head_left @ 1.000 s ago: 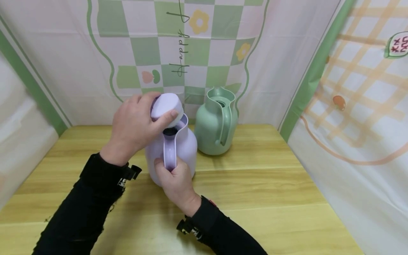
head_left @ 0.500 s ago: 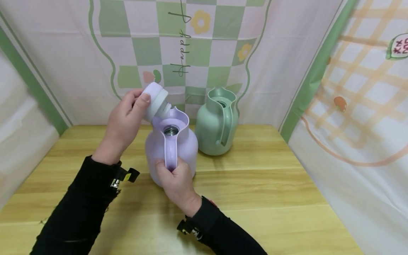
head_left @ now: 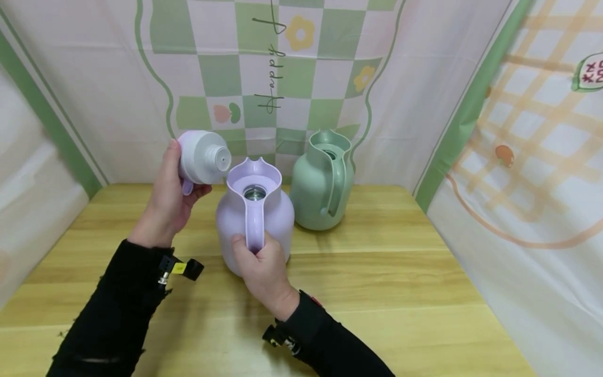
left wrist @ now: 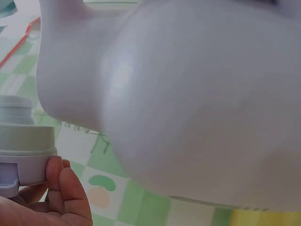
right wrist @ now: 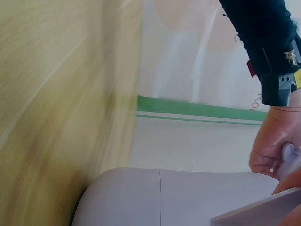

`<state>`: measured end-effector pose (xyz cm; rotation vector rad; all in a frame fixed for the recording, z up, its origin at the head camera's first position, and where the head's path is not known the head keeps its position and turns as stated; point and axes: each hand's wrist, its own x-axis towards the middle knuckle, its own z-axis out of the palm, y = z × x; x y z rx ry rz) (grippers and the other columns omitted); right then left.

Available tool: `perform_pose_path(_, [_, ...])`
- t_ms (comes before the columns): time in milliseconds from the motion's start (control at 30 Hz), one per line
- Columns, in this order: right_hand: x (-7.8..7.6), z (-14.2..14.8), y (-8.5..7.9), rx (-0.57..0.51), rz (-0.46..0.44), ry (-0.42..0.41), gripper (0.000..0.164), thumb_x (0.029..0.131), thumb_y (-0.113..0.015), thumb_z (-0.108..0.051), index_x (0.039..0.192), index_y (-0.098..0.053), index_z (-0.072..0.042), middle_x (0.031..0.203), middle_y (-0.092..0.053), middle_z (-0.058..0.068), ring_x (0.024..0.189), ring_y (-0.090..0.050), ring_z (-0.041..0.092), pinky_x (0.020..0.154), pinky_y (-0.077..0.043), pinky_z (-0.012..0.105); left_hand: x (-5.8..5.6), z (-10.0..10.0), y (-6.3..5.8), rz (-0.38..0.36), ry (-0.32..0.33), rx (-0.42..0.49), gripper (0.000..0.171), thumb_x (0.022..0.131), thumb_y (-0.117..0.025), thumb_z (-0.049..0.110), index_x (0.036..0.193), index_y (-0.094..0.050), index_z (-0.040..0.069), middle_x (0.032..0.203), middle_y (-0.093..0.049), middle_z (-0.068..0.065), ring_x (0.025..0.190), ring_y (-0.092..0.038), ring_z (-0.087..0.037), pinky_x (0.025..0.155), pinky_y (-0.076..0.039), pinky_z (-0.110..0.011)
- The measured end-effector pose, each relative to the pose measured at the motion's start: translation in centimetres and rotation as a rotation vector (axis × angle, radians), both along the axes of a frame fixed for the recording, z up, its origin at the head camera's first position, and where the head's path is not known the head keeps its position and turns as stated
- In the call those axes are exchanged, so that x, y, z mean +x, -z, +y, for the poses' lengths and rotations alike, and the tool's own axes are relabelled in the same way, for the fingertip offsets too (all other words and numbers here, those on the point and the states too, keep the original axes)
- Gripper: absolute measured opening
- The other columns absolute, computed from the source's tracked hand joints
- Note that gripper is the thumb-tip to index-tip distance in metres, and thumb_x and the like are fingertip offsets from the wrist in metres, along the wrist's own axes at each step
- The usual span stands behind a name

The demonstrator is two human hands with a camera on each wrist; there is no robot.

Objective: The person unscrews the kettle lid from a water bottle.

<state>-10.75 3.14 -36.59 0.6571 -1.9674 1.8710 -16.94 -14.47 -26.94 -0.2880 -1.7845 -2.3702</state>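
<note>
A lilac thermos jug point(head_left: 278, 214) stands upright on the table, its round mouth uncovered and a silvery inside showing. My right hand point(head_left: 265, 269) grips the lower part of its handle point(head_left: 255, 225). Left of the jug and above the table, my left hand point(head_left: 167, 196) holds the jug's lid point(head_left: 200, 157), tipped so that its pale threaded stopper faces right. In the left wrist view the fingers point(left wrist: 70, 193) curl against the lid point(left wrist: 28, 141), apart from the jug body point(left wrist: 188, 108). The right wrist view catches only part of the right hand point(right wrist: 291, 195).
A green thermos jug point(head_left: 317, 193) stands close behind and right of the lilac one, its top also uncovered. The wooden table point(head_left: 400, 283) reaches back to a checked cloth backdrop point(head_left: 297, 78). Cloth walls point(head_left: 518, 157) flank both sides.
My left hand has lifted the lid off the lilac jug's mouth, moved it left and turned it so its underside shows. My right hand has kept its grip on the handle.
</note>
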Motion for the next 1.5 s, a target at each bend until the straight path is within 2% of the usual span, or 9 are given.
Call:
perform_pose_path(167, [-0.1, -0.1, 0.3, 0.01, -0.005, 0.007, 0.037, 0.096, -0.058, -0.027, 0.067, -0.042, -0.01, 0.059, -0.039, 0.0, 0.054, -0.045, 0.014, 0.047, -0.035, 0.028, -0.2, -1.0, 1.7, -0.107, 0.047, 0.165, 0.062, 0.097, -0.032, 0.064, 0.134, -0.054, 0.019, 0.103, -0.066, -0.003, 0.079, -0.058, -0.02, 0.071, -0.048, -0.03])
perform_pose_path(333, [-0.2, -0.2, 0.2, 0.018, -0.005, 0.014, 0.037, 0.095, -0.058, -0.028, 0.067, -0.043, -0.01, 0.061, -0.042, 0.0, 0.058, -0.048, 0.014, 0.049, -0.036, 0.029, -0.4, -2.3, 3.8, -0.193, 0.106, 0.281, 0.06, 0.098, -0.035, 0.061, 0.139, -0.05, 0.021, 0.107, -0.068, -0.005, 0.087, -0.063, -0.022, 0.078, -0.048, -0.031])
perform_pose_path(533, [-0.3, -0.3, 0.2, 0.019, 0.006, 0.008, 0.037, 0.095, -0.058, -0.028, 0.066, -0.043, -0.01, 0.06, -0.043, 0.001, 0.059, -0.049, 0.014, 0.049, -0.036, 0.029, -0.6, -3.7, 6.0, -0.283, 0.153, 0.437, 0.058, 0.098, -0.04, 0.057, 0.144, -0.045, 0.022, 0.119, -0.062, -0.008, 0.098, -0.063, -0.027, 0.085, -0.049, -0.033])
perform_pose_path(733, [-0.8, -0.7, 0.4, 0.02, 0.012, 0.022, 0.038, 0.094, -0.06, -0.028, 0.065, -0.044, -0.01, 0.058, -0.042, -0.001, 0.056, -0.047, 0.013, 0.048, -0.036, 0.029, -0.7, -4.7, 8.0, -0.353, 0.144, 0.474, 0.058, 0.098, -0.046, 0.052, 0.147, -0.04, 0.023, 0.126, -0.057, -0.011, 0.111, -0.059, -0.031, 0.09, -0.05, -0.035])
perform_pose_path(967, [-1.6, -1.4, 0.4, 0.036, 0.008, 0.021, 0.038, 0.094, -0.059, -0.029, 0.064, -0.044, -0.009, 0.061, -0.048, 0.003, 0.058, -0.05, 0.013, 0.048, -0.038, 0.029, -0.9, -5.6, 9.1, -0.397, 0.138, 0.53, 0.053, 0.099, -0.046, 0.047, 0.145, -0.041, 0.022, 0.117, -0.063, -0.013, 0.106, -0.062, -0.032, 0.09, -0.051, -0.036])
perform_pose_path(1167, [-2.3, -2.1, 0.2, 0.037, -0.008, 0.015, 0.038, 0.094, -0.058, -0.03, 0.066, -0.045, -0.008, 0.062, -0.047, 0.004, 0.06, -0.051, 0.014, 0.05, -0.039, 0.029, -0.9, -6.1, 9.8, -0.393, 0.134, 0.527, 0.057, 0.098, -0.05, 0.047, 0.147, -0.037, 0.021, 0.124, -0.056, -0.016, 0.114, -0.058, -0.035, 0.092, -0.051, -0.037])
perform_pose_path(1367, [-3.2, -2.9, 0.1, 0.025, -0.007, 0.035, 0.039, 0.092, -0.059, -0.029, 0.064, -0.043, -0.008, 0.061, -0.046, 0.005, 0.059, -0.049, 0.014, 0.049, -0.037, 0.029, -0.7, -6.5, 10.4, -0.369, 0.197, 0.567, 0.062, 0.098, -0.048, 0.046, 0.151, -0.029, 0.021, 0.13, -0.05, -0.017, 0.12, -0.054, -0.036, 0.101, -0.045, -0.039])
perform_pose_path(1500, [-3.7, -3.3, 0.1, 0.028, 0.004, 0.044, 0.039, 0.092, -0.059, -0.028, 0.063, -0.042, -0.009, 0.059, -0.044, 0.004, 0.056, -0.047, 0.013, 0.048, -0.035, 0.029, -0.5, -6.7, 10.7, -0.347, 0.223, 0.551, 0.06, 0.099, -0.049, 0.037, 0.152, -0.022, 0.023, 0.135, -0.042, -0.016, 0.124, -0.051, -0.037, 0.105, -0.042, -0.039])
